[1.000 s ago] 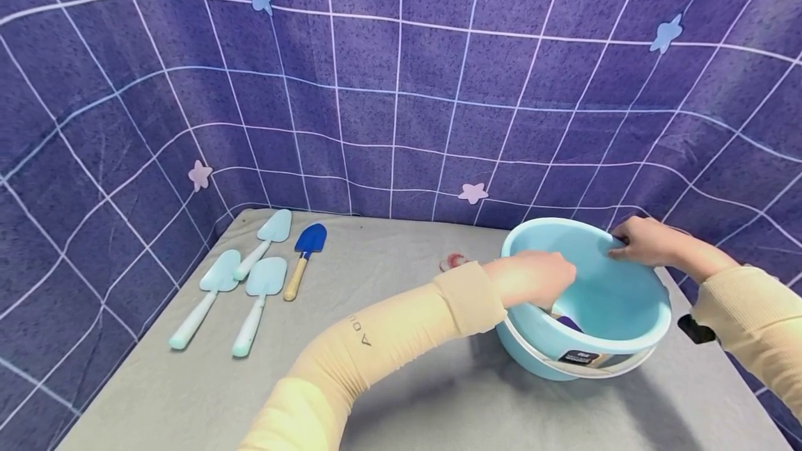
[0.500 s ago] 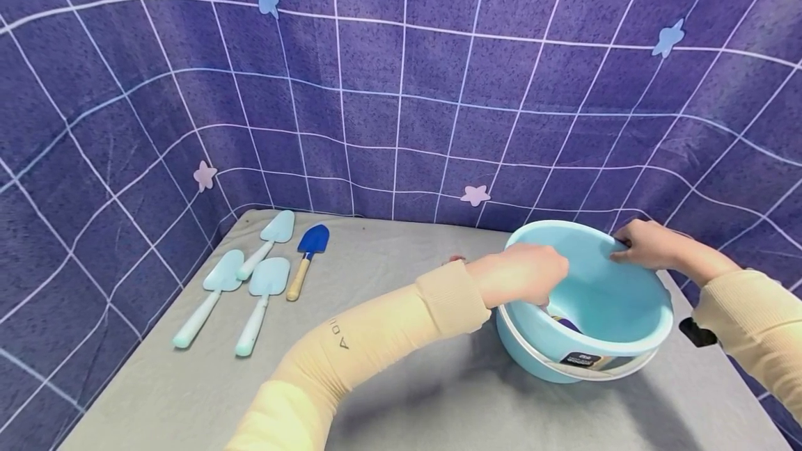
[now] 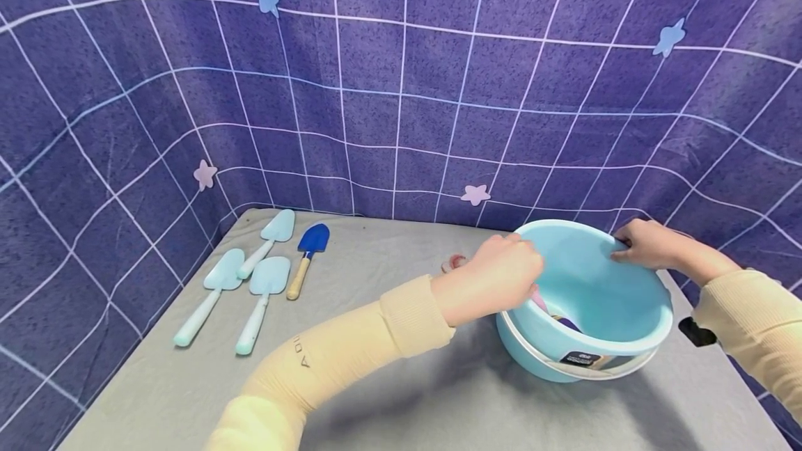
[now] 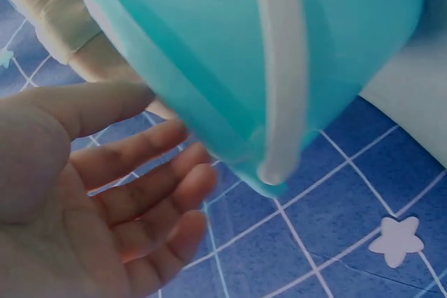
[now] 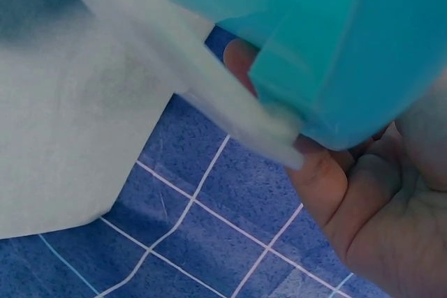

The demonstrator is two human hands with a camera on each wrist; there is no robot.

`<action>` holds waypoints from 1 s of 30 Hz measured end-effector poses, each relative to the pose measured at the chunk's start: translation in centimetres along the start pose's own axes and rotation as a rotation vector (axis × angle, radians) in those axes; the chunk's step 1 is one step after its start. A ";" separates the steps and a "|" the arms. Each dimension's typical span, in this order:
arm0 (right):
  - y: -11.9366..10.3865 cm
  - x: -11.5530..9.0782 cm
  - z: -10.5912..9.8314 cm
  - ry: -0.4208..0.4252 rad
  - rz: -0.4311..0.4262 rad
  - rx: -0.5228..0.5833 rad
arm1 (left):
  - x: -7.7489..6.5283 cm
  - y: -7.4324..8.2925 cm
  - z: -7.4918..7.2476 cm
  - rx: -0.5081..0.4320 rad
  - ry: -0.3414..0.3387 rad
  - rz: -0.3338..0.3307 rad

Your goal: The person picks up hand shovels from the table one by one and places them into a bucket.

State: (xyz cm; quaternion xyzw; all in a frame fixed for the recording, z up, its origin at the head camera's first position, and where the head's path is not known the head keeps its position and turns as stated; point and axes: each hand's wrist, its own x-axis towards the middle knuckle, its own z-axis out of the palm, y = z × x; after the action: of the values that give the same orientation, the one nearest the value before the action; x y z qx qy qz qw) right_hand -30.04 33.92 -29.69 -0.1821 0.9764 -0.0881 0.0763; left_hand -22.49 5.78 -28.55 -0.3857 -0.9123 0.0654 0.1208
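Note:
A light-blue bucket with a white handle around its outside stands at the right of the table. My right hand grips its far right rim; in the right wrist view, thumb and fingers close round the edge beside the handle's end. At the left rim is my left hand. The left wrist view shows its palm, fingers loosely bent, thumb and index fingertips right at the rim. Inside the bucket, a pink piece shows below the left hand, near a dark purple piece; the bucket wall hides the rest.
Left on the grey table lie several pale-blue trowels, such as one trowel, and a blue trowel with a wooden handle. A small reddish-white ring-like thing lies behind the left hand. A purple patterned curtain encloses the table.
My left hand has moved up and left, from inside the bucket to its left rim. The pink piece has come into view. The right hand stays on the rim.

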 end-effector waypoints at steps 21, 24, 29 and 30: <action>0.0 -0.1 0.0 0.032 -0.009 -0.029 | -7.7 -5.5 5.5 -0.086 0.408 -0.133; -0.1 -0.2 0.0 0.032 -0.008 -0.025 | -8.7 -6.4 6.1 -0.102 0.438 -0.160; -0.2 -0.4 0.0 0.039 -0.013 -0.022 | -10.5 -7.9 7.8 -0.088 0.453 -0.206; -0.2 -0.4 0.1 0.040 -0.016 -0.020 | -11.0 -8.2 8.2 -0.091 0.449 -0.218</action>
State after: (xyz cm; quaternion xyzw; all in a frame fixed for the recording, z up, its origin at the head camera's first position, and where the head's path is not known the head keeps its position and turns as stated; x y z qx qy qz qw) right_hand -29.63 33.87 -29.67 -0.1888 0.9771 -0.0825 0.0541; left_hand -22.96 -8.04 -36.56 -0.2950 -0.9008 -0.0767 0.3093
